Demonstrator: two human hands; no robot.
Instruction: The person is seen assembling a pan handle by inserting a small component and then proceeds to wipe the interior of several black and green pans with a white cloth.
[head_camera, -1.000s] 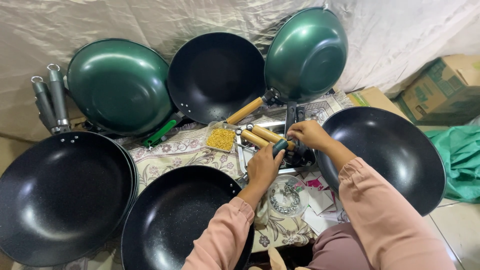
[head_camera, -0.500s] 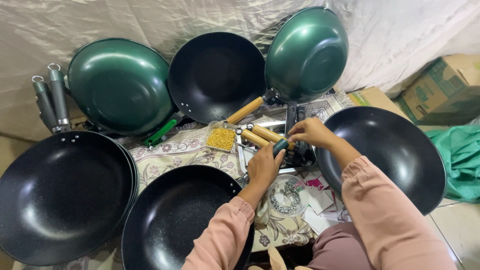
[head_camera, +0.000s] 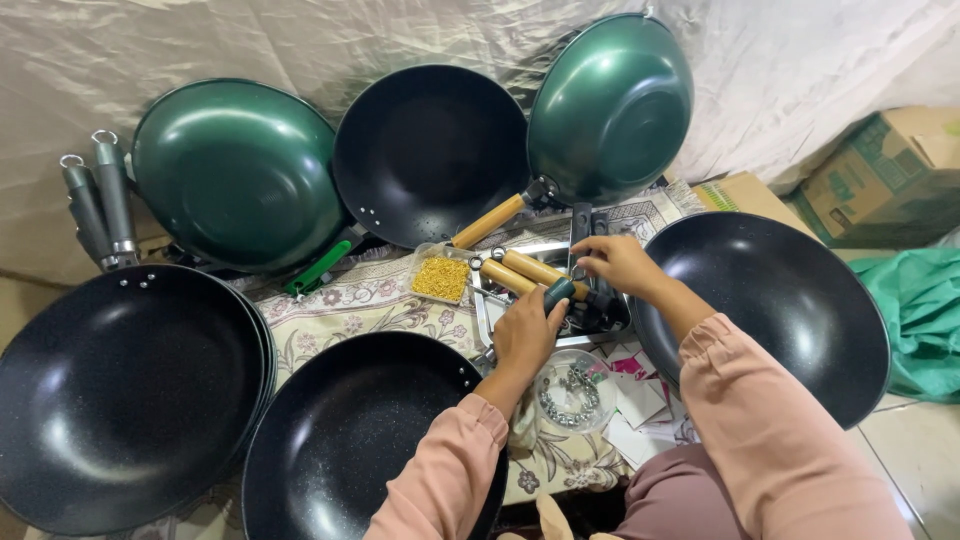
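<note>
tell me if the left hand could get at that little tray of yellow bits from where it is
Probably yes. The left hand, closed around a dark green handle, sits just right of the tray of yellow bits, with only patterned cloth between. It would likely have to set the handle down first.

Two hands met over a tray (head_camera: 487, 322) at the middle of the cloth, the left hand (head_camera: 525, 330) nearer the person, the right hand (head_camera: 620, 262) behind it. A dish of small parts (head_camera: 440, 278) lay left of the tray, a bowl of rings (head_camera: 572, 390) before it. Pans ringed them: three (head_camera: 430, 150) propped behind, two (head_camera: 120, 390) left, one (head_camera: 780, 300) right. A box (head_camera: 880, 180) stood far right
</note>
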